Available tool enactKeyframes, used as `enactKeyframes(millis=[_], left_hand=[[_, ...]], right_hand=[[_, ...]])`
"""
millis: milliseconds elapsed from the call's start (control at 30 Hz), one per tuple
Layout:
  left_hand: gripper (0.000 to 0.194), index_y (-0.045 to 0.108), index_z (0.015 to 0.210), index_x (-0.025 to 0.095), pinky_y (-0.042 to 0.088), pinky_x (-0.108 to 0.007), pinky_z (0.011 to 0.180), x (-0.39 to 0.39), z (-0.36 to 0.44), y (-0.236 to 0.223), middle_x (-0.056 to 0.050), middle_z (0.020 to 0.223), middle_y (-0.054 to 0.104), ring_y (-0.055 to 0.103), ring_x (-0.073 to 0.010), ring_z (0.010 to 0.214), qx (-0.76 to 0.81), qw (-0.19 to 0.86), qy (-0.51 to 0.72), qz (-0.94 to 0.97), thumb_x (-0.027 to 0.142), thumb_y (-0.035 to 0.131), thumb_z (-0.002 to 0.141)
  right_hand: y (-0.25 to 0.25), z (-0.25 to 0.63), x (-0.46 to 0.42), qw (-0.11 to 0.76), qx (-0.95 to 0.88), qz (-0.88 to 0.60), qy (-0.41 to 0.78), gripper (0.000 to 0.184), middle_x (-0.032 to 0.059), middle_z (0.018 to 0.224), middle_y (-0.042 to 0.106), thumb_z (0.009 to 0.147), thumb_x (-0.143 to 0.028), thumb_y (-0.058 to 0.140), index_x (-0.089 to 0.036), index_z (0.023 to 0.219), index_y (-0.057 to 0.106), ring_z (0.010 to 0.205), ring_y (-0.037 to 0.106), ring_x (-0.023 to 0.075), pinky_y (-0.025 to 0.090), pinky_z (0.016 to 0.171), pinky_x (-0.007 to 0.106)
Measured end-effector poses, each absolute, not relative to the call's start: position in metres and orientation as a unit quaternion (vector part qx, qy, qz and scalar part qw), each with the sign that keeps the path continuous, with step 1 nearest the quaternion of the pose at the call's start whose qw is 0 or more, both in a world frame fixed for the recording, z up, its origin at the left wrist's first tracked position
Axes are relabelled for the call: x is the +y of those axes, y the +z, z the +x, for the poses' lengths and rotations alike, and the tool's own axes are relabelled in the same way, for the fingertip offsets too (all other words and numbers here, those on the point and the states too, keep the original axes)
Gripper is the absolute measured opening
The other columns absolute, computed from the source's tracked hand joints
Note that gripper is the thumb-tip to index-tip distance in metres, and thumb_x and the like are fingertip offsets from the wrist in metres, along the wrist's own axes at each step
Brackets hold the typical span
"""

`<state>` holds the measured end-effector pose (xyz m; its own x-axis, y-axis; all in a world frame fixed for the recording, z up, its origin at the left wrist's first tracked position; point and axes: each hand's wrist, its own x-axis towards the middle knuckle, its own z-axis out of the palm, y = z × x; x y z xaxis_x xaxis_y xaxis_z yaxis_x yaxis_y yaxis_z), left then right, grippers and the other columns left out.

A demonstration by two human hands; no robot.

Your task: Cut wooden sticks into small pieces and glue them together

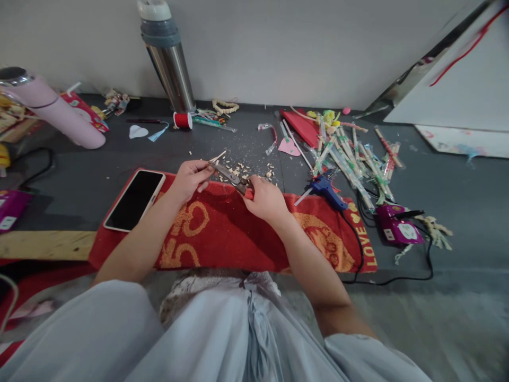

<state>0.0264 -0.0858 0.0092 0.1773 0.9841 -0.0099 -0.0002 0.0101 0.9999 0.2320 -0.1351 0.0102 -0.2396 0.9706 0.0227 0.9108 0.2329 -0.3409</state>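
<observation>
My right hand (267,199) is closed round the red handle of a pair of pliers (229,175), whose metal jaws point up and left. Fingers pinched, my left hand (193,178) holds a thin pale stick (217,157) right by the jaw tips. Whether the jaws touch the stick I cannot tell. Small pale cut bits (243,170) lie scattered on the dark table just beyond both hands. Beneath my forearms is a red towel (230,233) with orange patterns.
A phone (136,200) lies at the towel's left. Right of my hands is a blue glue gun (325,190) with a black cord, near many wrapped sticks (350,154). A steel bottle (169,63), a pink bottle (59,114) and a red thread spool (183,121) are at the back left.
</observation>
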Motion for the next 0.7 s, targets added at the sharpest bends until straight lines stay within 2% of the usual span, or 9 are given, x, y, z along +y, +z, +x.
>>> enactKeyframes(millis=[100,533,700], left_hand=[[0.014,0.063,0.066,0.013,0.019,-0.019,0.031,-0.086,0.027,0.008,0.001,0.058,0.055,0.033,-0.0006,0.033,0.460,0.539,0.452,0.541,0.026,0.068,0.066],[0.013,0.062,0.067,0.013,0.019,-0.019,0.032,-0.088,0.030,0.008,0.002,0.061,0.055,0.032,-0.0002,0.034,0.456,0.548,0.454,0.535,0.025,0.068,0.066],[0.013,0.061,0.067,0.014,0.019,-0.019,0.033,-0.085,0.029,0.005,0.003,0.058,0.052,0.032,-0.0006,0.034,0.456,0.548,0.456,0.534,0.025,0.067,0.066]], right_hand=[[0.011,0.231,-0.136,0.103,-0.775,-0.611,0.125,0.023,0.0116,0.099,0.068,0.087,-0.033,0.043,-0.016,0.099,0.053,0.087,0.063,0.0245,0.039,0.070,0.032],[0.012,0.229,-0.138,0.091,-0.766,-0.626,0.113,0.023,0.0131,0.101,0.067,0.086,-0.033,0.044,-0.017,0.099,0.054,0.090,0.064,0.0264,0.041,0.070,0.032],[0.003,0.232,-0.132,0.119,-0.781,-0.604,0.106,0.032,0.0133,0.102,0.066,0.090,-0.041,0.044,-0.015,0.104,0.053,0.094,0.062,0.0266,0.042,0.076,0.033]])
